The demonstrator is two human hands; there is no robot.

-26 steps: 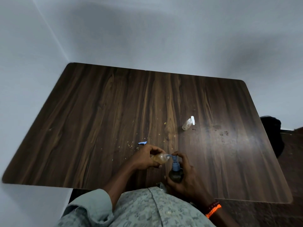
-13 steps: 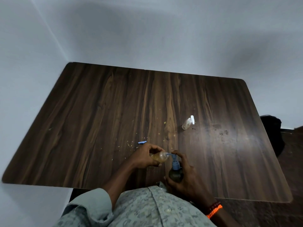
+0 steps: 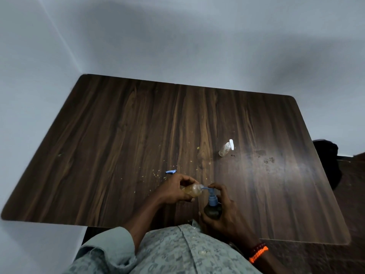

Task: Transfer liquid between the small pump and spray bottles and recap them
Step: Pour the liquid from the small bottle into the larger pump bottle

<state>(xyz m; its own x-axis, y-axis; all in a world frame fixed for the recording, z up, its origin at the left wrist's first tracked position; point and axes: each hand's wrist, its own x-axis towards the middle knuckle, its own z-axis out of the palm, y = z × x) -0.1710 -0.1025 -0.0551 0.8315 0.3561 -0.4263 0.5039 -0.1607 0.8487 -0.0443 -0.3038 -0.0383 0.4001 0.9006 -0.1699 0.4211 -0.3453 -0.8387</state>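
Note:
My left hand (image 3: 174, 189) holds a small clear bottle (image 3: 192, 190) of amber liquid on its side, mouth pointing right. My right hand (image 3: 223, 214) grips a dark bottle (image 3: 213, 211) with a blue pump head (image 3: 212, 194); a fingertip rests on top of the pump. The blue nozzle reaches into the clear bottle's mouth. A blue cap (image 3: 170, 171) lies on the table just beyond my left hand. A second clear bottle with a white pump top (image 3: 226, 148) lies tilted farther back on the right.
The dark wood table (image 3: 118, 135) stands in a corner of grey walls. Small crumbs are scattered near the blue cap, and dried stains (image 3: 266, 159) mark the right side. A dark object (image 3: 327, 163) sits beyond the table's right edge.

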